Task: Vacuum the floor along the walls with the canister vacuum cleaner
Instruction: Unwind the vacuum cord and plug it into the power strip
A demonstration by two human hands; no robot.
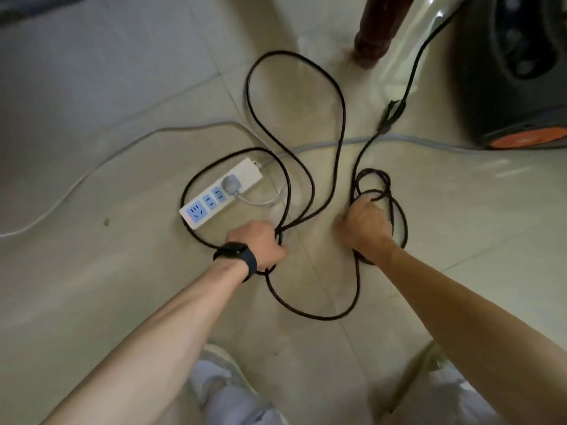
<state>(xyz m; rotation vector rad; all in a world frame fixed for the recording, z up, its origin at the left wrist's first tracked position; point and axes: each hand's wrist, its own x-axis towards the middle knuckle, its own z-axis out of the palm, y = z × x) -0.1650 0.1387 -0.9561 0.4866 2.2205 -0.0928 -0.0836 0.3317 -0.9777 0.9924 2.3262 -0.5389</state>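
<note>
Above the beige tiled floor (122, 286), the left grip (260, 243), black watch (234, 251) on its wrist, clutches gathered loops of thin black power cord (344, 118). The right grip (366, 222) holds a smaller coil of it. A white power strip (221, 191) lies beside the left grip; the black, orange-wheeled canister vacuum (506, 72) stands upper right

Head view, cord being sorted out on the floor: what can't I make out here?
Cut off, blurred: canister vacuum, by the top and right edges; no hose or nozzle shown.
Unclear: where the black cord ends; also a blurred dark lump on it near the vacuum.
Hidden: each grip, since left hand and right hand show their backs; fingers and the strands held lie underneath.
</note>
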